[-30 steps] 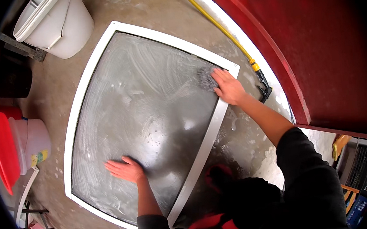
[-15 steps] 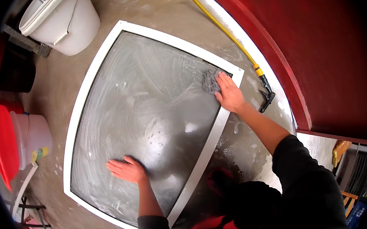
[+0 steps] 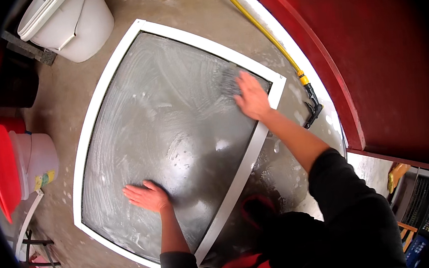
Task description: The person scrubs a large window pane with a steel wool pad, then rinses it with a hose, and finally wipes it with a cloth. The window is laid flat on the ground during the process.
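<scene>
A glass pane in a white frame lies on the wet floor, streaked with whitish suds. My left hand rests flat on the lower left part of the glass, fingers spread and holding nothing. Near the pane's upper right corner, my right hand presses a grey steel wool scrubber against the glass. The scrubber is blurred by motion and shows to the left of the fingers; the rest of it is hidden under them.
A yellow hose with a black spray nozzle lies right of the frame, beside a dark red panel. At the left stand a white lidded bucket, a red basin and a smaller pale bucket.
My right hand and the scrubber have slid left and slightly up, away from the frame's corner. The left hand stays in place on the glass.
</scene>
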Motion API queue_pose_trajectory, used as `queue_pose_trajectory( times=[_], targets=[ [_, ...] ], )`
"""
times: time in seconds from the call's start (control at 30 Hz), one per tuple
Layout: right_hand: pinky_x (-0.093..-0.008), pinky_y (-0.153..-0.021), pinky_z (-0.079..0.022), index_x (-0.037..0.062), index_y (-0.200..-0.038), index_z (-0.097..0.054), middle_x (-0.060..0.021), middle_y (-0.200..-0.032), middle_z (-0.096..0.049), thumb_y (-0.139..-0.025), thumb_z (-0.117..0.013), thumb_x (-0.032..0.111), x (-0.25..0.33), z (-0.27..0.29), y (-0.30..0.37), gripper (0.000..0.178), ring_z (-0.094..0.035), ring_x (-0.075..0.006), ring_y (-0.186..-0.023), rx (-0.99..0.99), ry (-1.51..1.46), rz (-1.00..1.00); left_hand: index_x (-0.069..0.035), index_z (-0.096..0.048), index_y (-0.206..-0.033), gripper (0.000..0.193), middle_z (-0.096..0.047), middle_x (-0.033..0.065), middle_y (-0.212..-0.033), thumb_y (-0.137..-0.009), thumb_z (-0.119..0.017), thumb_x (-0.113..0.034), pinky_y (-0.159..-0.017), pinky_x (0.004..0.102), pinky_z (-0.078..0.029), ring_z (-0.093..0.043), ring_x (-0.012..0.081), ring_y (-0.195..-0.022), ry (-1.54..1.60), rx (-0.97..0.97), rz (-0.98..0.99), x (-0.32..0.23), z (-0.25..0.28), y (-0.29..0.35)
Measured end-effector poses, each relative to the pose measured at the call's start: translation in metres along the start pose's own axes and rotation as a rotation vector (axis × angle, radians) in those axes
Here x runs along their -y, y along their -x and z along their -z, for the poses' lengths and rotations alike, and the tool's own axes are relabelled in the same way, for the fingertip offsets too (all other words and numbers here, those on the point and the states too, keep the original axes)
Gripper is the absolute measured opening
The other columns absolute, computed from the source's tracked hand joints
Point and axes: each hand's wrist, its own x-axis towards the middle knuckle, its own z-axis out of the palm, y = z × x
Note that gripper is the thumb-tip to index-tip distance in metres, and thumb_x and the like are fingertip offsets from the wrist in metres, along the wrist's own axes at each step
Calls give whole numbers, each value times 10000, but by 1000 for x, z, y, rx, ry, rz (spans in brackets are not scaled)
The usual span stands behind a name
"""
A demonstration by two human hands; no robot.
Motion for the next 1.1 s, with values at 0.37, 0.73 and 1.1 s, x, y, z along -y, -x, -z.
queue_pose_trajectory(
  times=[0.37, 0.73, 1.1],
  targets=[
    [-423, -1168, -253, 0, -1392, -410, -219, -1482, -362, -892, -590, 269, 9, -2, 34, 596, -321, -361, -1392, 96, -34, 91, 68, -306, -1444, 647, -294, 254, -1520, -986, -407, -377, -1168, 514, -179, -250, 384, -1430, -31, -34, -27, 10, -3, -1],
    [-429, -1161, -274, 42, -1395, -422, -183, -1490, -376, -890, -615, 254, 4, -2, -19, 581, -333, -325, -1397, 159, -43, 120, 63, -315, -1441, 638, -289, 256, -1521, -976, -432, -359, -1169, 501, -179, -250, 378, -1429, 21, -53, 1, 12, 2, -1],
    [-413, -1160, -275, 21, -1377, -440, -167, -1502, -368, -910, -576, 235, 47, -40, -135, 532, -325, -301, -1404, 100, -55, 200, 66, -300, -1446, 642, -271, 258, -1527, -969, -432, -344, -1175, 512, -158, -233, 389, -1433, 81, -38, -25, 0, -1, 0]
  ],
)
